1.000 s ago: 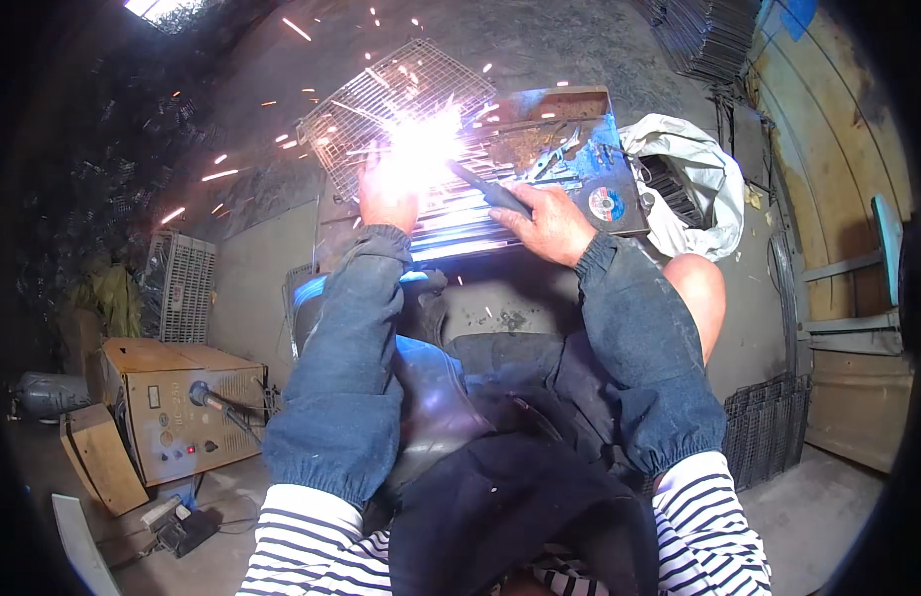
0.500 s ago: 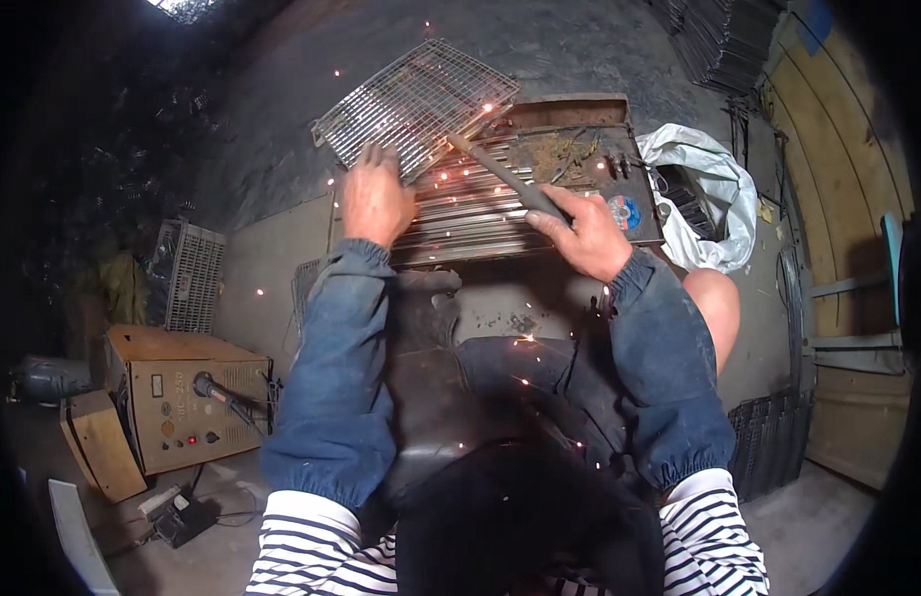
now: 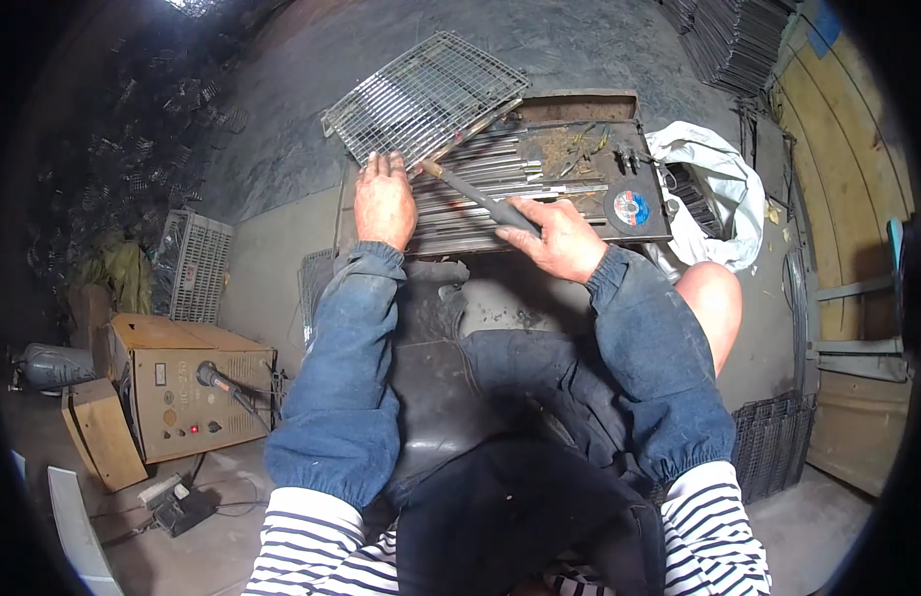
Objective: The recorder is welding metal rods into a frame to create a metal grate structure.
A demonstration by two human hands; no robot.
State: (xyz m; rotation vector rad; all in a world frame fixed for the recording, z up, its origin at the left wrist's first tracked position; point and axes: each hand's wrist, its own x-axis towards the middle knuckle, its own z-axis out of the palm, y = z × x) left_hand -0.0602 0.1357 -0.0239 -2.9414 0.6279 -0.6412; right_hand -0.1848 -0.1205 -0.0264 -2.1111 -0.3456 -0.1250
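A rectangular metal wire rack (image 3: pixel 431 91) lies at a slant across the far left of a low bench (image 3: pixel 644 236). My left hand (image 3: pixel 385 204) has its fingers together over the rack's near corner, holding it; the thumb's grip is hidden. In my closed right hand (image 3: pixel 560 238) is a welding torch (image 3: pixel 475 197) with a dark handle. Its coppery nozzle points up and left, close to the rack's near edge, beside my left fingertips. Whether the tip touches the metal, I cannot tell. Several metal rods (image 3: pixel 470 179) lie side by side under the torch.
A blue-centred grinding disc (image 3: pixel 631 209) sits on the bench's right side. Beyond it stands a white sack (image 3: pixel 744 204) with dark pieces inside. A yellowish welding machine (image 3: pixel 207 397) is at the left, near a grey crate (image 3: pixel 199 268). Dark grids (image 3: pixel 773 447) lean at the right.
The bright glow and flying sparks are gone, and the scene is more evenly lit. The rack has shifted slightly right in view. The torch and my right hand sit a little further left.
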